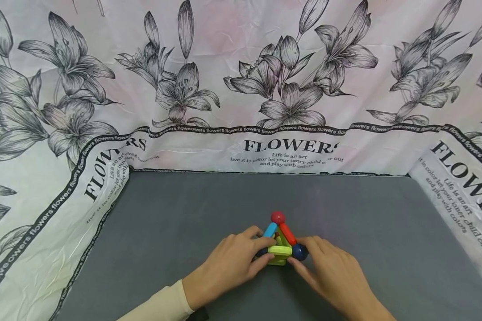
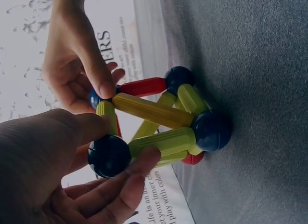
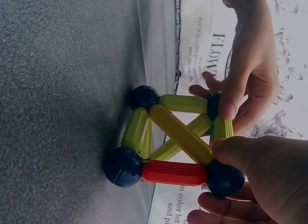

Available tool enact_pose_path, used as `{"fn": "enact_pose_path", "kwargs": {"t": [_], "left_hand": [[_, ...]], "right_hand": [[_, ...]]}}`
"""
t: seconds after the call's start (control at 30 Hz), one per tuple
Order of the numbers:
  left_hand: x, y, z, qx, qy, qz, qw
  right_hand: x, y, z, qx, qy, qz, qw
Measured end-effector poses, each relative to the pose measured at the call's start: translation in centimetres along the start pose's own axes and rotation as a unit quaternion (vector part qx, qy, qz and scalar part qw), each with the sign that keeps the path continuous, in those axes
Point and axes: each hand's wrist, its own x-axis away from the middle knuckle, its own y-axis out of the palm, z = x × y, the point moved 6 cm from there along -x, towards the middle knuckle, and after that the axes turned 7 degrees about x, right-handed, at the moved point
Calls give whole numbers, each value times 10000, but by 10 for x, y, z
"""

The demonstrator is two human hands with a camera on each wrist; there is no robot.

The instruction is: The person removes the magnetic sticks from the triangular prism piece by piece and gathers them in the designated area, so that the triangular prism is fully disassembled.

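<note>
Both hands steady a small rod-and-ball frame at lower centre of the grey mat.

From the left, the left hand (image 1: 229, 263) pinches the plastic rod-and-ball pyramid (image 1: 280, 240) at its near-left dark ball; the right hand (image 1: 329, 269) pinches the near-right dark blue ball (image 1: 299, 252). The pyramid lies between them, equally near both, red ball (image 1: 277, 217) uppermost.
</note>
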Motion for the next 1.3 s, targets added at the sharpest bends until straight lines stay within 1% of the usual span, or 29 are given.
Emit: {"fn": "enact_pose_path", "kwargs": {"t": [0.1,0.3,0.5,0.8,0.93,1.13,1.3], "left_hand": [[0,0,0,168,-37,-6,9999],[0,1,-1,258,-82,-31,9996],[0,0,-2,193,-117,4,9997],[1,-1,-1,177,-64,107,9998],[3,1,0,205,-76,85,9997],[2,0,0,98,-79,69,9999],[1,1,0,13,-130,27,9999]], "right_hand": [[0,1,0,-41,69,-50,10000],[1,4,-1,-183,144,-52,9997],[3,7,-1,-257,163,17,9995],[7,8,-1,-450,205,251,9985],[8,10,-2,-531,233,272,9979],[8,11,-2,-712,216,317,9967],[9,14,1,-948,314,298,9946]]}}
